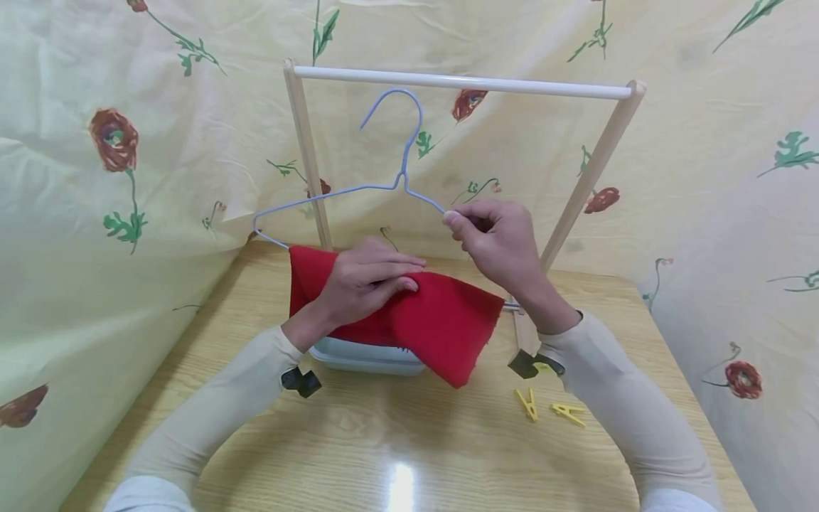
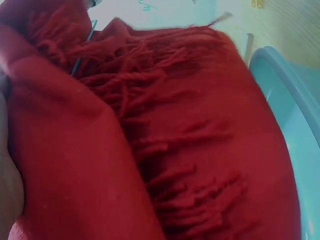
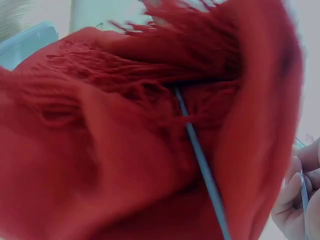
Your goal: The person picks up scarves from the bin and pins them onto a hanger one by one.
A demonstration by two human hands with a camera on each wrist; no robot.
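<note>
A red fringed scarf (image 1: 448, 320) hangs folded over the lower bar of a blue wire hanger (image 1: 402, 174). My left hand (image 1: 365, 281) holds the scarf near its middle, fingers pointing right over the cloth and thumb alongside. My right hand (image 1: 502, 242) pinches the hanger's right shoulder between thumb and fingers. Loose tassels (image 2: 130, 85) show between the scarf's layers in the left wrist view. In the right wrist view the hanger's bar (image 3: 200, 160) runs inside the fold, and the right fingers (image 3: 290, 195) appear at the edge. The hanger's hook points up, below the rack's rod.
Behind the hanger stands a rack with wooden legs (image 1: 591, 178) and a white rod (image 1: 461, 82). A pale blue basin (image 1: 367, 361) sits beneath the scarf. Yellow clothespins (image 1: 527, 405) lie on the wooden table (image 1: 345, 441), right of the scarf. Flowered cloth (image 1: 716, 213) surrounds the table.
</note>
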